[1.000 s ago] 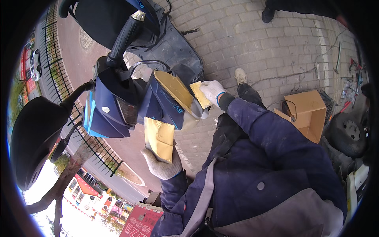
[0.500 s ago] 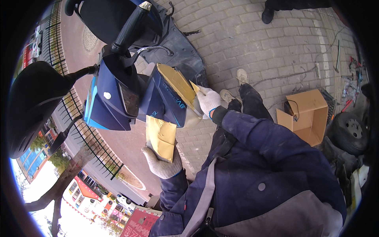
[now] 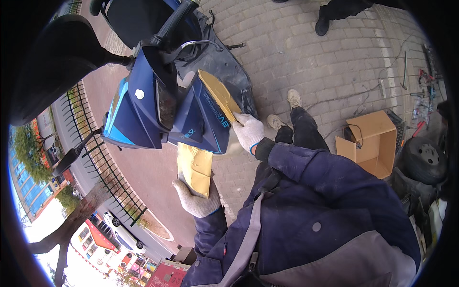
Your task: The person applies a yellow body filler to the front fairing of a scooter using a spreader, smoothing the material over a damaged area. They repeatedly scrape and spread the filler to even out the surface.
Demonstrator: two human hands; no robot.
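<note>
My left hand (image 3: 200,202), in a pale knit work glove, is closed on the lower end of a creased golden-yellow folded sheet (image 3: 196,167), held upright in front of the blue scooter (image 3: 141,107). My right hand (image 3: 249,132), gloved alike, pinches the near end of a long golden-yellow sheet (image 3: 219,93). That sheet lies along the upper edge of the scooter's blue front panel (image 3: 203,119). My fingertips cover its near end. Whether the sheet is stuck to the panel, I cannot tell.
Handlebar (image 3: 174,21) and black mirror (image 3: 62,62) jut out at the upper left. Right of my legs stand an open cardboard box (image 3: 375,148) and a small black wheel (image 3: 424,159). Another person's dark shoe (image 3: 323,23) is at the top. A fence (image 3: 103,158) runs behind the scooter.
My right hand has moved slightly down along the panel's edge; the raised corner of its sheet now lies flatter. The scooter appears shifted right in the picture. My left hand keeps its folded sheet.
</note>
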